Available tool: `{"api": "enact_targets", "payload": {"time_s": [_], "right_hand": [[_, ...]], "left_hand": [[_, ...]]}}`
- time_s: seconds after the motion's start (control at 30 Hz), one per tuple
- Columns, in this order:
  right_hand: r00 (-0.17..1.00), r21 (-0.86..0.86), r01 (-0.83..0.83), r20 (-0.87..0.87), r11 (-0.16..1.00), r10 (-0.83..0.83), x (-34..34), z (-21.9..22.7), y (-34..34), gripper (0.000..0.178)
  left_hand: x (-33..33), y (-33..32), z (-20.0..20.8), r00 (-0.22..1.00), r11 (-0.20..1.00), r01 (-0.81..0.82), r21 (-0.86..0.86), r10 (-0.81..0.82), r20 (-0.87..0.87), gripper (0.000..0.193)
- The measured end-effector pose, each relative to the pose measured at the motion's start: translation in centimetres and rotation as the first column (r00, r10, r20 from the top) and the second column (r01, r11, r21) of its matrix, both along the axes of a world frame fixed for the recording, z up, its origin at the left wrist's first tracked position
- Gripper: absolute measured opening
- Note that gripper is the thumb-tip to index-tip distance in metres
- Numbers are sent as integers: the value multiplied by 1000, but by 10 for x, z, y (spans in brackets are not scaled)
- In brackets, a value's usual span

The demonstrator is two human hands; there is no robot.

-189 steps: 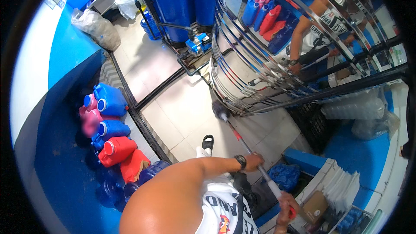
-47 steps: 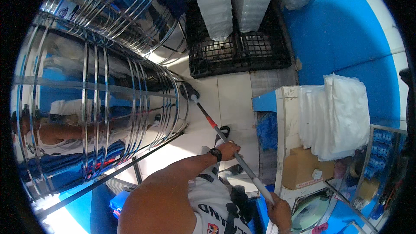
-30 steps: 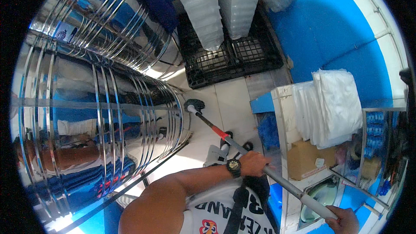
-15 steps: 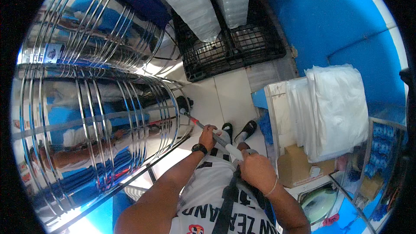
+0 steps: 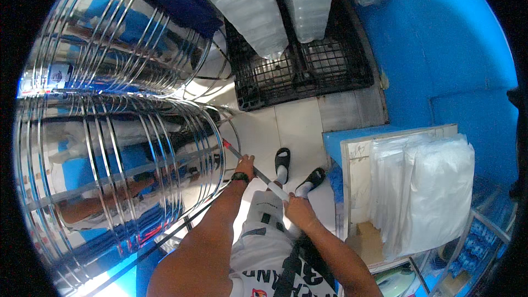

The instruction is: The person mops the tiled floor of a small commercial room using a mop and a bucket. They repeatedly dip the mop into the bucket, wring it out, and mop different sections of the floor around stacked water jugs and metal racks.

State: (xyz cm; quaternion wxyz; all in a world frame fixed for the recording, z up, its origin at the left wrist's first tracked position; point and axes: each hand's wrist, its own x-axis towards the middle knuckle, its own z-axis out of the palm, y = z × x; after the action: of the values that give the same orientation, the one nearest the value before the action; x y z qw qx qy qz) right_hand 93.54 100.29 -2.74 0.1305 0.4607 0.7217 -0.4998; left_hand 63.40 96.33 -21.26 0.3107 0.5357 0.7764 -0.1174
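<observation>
A long pole (image 5: 258,174) slants across the front of me, with a grey shaft, a white grip section near its upper end and a red part low down. My left hand (image 5: 245,168), a dark watch at its wrist, is wrapped round the shaft. Higher up, my right hand (image 5: 301,211) is closed on the pole by the white section. The pole's lower end passes behind the curved steel bars at the left, so its head is hidden.
Shiny steel cylinders ringed with bars (image 5: 118,154) fill the left side. Ahead lies a black plastic pallet (image 5: 308,80) bearing plastic-wrapped stacks (image 5: 247,8). At the right, a small table (image 5: 357,187) holds piled white plastic bags (image 5: 434,192) beside a blue wall (image 5: 456,49). My feet stand on pale tiles (image 5: 297,126).
The pole's lower end has gone further left behind the steel bars. Both hands have shifted left with it, and my feet have moved apart as my view shifted.
</observation>
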Motion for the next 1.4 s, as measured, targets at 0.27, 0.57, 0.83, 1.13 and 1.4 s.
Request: {"api": "enact_targets", "payload": {"time_s": [0.27,0.57,0.83,1.13,1.4], "right_hand": [[999,16,-34,8,999,34,10,32,39,40],[977,37,37,207,999,-44,48,233,81,35],[959,174,-269,145,947,245,-45,171,153,28],[828,261,-555,261,790,496,-114,60,272,33],[765,126,-642,165,756,622,-122,-103,335,45]], "left_hand": [[64,20,58,988,969,67,237,-98,121,29],[114,57,157,807,932,123,340,-293,513,27],[26,88,132,914,947,-36,319,-98,394,31],[-48,112,115,876,955,-259,145,169,451,61],[-19,135,131,824,940,-338,-45,318,468,56]]}}
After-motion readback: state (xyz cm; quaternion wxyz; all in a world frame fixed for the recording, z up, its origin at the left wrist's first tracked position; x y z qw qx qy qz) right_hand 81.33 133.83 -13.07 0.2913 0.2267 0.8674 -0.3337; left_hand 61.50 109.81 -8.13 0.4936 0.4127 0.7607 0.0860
